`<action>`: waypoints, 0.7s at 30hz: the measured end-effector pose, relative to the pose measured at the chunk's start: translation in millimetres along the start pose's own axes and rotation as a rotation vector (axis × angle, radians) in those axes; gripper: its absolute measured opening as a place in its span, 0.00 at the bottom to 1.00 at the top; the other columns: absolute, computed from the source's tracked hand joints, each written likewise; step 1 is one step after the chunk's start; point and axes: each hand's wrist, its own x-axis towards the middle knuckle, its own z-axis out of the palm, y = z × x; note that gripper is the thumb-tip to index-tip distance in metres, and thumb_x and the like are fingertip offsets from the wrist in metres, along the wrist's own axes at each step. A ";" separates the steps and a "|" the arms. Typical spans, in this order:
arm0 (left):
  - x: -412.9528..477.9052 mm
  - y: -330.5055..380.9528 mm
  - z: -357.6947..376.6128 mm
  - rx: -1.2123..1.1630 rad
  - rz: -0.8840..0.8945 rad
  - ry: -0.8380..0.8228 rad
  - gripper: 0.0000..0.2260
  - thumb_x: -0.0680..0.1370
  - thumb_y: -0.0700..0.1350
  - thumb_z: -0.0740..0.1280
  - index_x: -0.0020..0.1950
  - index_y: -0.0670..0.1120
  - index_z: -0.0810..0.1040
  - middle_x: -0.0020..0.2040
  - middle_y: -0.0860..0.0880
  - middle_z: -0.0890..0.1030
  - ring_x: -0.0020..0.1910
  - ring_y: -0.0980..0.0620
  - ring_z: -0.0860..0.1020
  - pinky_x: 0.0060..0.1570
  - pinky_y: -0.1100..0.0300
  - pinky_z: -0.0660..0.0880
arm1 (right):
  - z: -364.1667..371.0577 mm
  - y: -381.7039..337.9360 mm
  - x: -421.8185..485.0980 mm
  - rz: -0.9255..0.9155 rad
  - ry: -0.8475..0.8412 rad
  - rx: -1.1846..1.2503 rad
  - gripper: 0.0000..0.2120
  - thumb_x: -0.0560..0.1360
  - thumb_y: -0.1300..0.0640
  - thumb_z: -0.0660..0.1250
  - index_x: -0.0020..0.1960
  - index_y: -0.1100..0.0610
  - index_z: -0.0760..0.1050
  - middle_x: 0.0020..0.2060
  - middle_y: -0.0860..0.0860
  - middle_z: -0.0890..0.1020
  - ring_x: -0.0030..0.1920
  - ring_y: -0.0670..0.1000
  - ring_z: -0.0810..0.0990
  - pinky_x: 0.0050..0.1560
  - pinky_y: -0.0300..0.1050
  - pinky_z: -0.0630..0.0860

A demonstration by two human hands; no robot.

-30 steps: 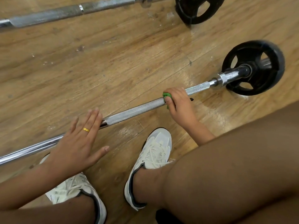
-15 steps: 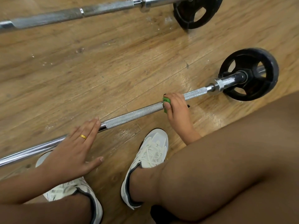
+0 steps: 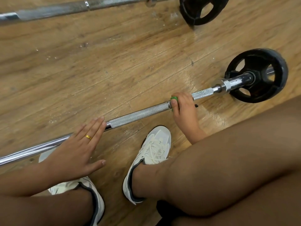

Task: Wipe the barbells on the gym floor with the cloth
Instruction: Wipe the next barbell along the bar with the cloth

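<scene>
A steel barbell (image 3: pixel 138 114) lies slantwise across the wooden floor, with a black weight plate (image 3: pixel 259 75) on its right end. My right hand (image 3: pixel 183 108) grips the bar's knurled part, wrapped round a green cloth (image 3: pixel 174 97) of which only a small edge shows. My left hand (image 3: pixel 76 147), wearing a gold ring, rests flat with straight fingers on the smooth part of the bar, further left. A second barbell (image 3: pixel 65 9) lies along the top of the view, with its own black plate (image 3: pixel 202 8).
My two white sneakers (image 3: pixel 153 147) stand on the wooden floor (image 3: pixel 97 66) just in front of the near bar, and my bare knees fill the bottom right. White specks dot the floor between the two barbells.
My right hand with the cloth sits slightly further right along the bar, nearer the collar. My left hand stays flat on the bar. The view has shifted a little.
</scene>
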 end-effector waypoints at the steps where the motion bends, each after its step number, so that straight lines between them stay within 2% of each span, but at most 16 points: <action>1: -0.1 0.4 0.1 0.013 0.010 0.005 0.46 0.77 0.70 0.55 0.82 0.37 0.50 0.82 0.39 0.50 0.82 0.43 0.49 0.76 0.47 0.51 | 3.8 -4.4 -2.0 -0.016 -0.021 -0.007 0.10 0.83 0.58 0.58 0.53 0.61 0.77 0.50 0.53 0.80 0.54 0.57 0.76 0.61 0.51 0.68; 6: -1.6 -1.5 1.2 0.068 0.043 0.029 0.44 0.77 0.66 0.56 0.81 0.36 0.52 0.82 0.37 0.52 0.81 0.41 0.53 0.76 0.45 0.54 | 3.6 0.0 -0.2 -0.226 -0.152 -0.033 0.12 0.84 0.53 0.59 0.54 0.59 0.78 0.50 0.51 0.81 0.53 0.54 0.77 0.59 0.48 0.69; 11: -2.0 -5.5 3.7 0.071 0.030 0.032 0.43 0.77 0.65 0.56 0.81 0.36 0.51 0.82 0.38 0.51 0.81 0.42 0.53 0.74 0.44 0.58 | -6.8 15.9 10.3 0.022 -0.009 -0.012 0.13 0.84 0.55 0.56 0.47 0.58 0.76 0.42 0.49 0.77 0.46 0.56 0.75 0.51 0.51 0.69; 14: 0.0 -11.4 3.2 0.069 0.041 0.031 0.43 0.77 0.65 0.56 0.82 0.38 0.50 0.82 0.40 0.51 0.81 0.43 0.53 0.75 0.45 0.56 | 3.1 4.3 10.3 -0.056 -0.067 -0.024 0.12 0.83 0.56 0.57 0.49 0.59 0.77 0.45 0.53 0.80 0.46 0.58 0.76 0.51 0.49 0.66; 17: 1.3 -16.6 1.8 0.080 0.033 0.030 0.43 0.77 0.65 0.56 0.82 0.39 0.50 0.82 0.41 0.52 0.81 0.44 0.54 0.76 0.48 0.54 | 14.3 -7.3 9.5 -0.185 -0.146 0.015 0.12 0.82 0.55 0.59 0.52 0.61 0.79 0.47 0.53 0.82 0.48 0.57 0.77 0.52 0.45 0.65; 21: 4.1 -19.9 0.9 0.114 0.006 0.011 0.43 0.77 0.65 0.57 0.82 0.39 0.50 0.82 0.41 0.52 0.81 0.44 0.55 0.75 0.47 0.55 | 8.1 2.6 13.2 -0.076 -0.022 0.083 0.09 0.82 0.60 0.61 0.52 0.62 0.78 0.48 0.55 0.81 0.50 0.54 0.76 0.55 0.46 0.68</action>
